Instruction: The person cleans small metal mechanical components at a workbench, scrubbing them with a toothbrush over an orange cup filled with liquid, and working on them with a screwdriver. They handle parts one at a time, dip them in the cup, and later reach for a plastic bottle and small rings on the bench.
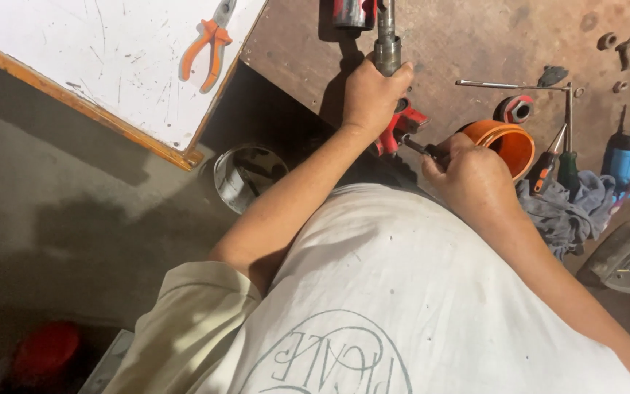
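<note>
Left hand (370,91) clamps fingers round the grey metal shaft (387,44) above the red fixture (401,128), right hand (468,175) grips a dark-handled tool (421,146) against it beside the orange cup (508,142); work looks unfinished.

— Where is the camera?

— There's just one, worn on the person's head, and it looks almost straight down over their own chest.

— How close is it?

— Very. The pale shirt (402,306) fills the bottom of the view, and both forearms run up out of it towards the bench (475,44).

— Which way does it face?

— Forward and down. The brown bench top takes the upper right, its near edge hidden behind the body. A white board (111,51) cuts across the top-left corner, and the grey floor (52,219) lies far below on the left.

— Does any other view overlap it?

— No, this is the only one.
</note>
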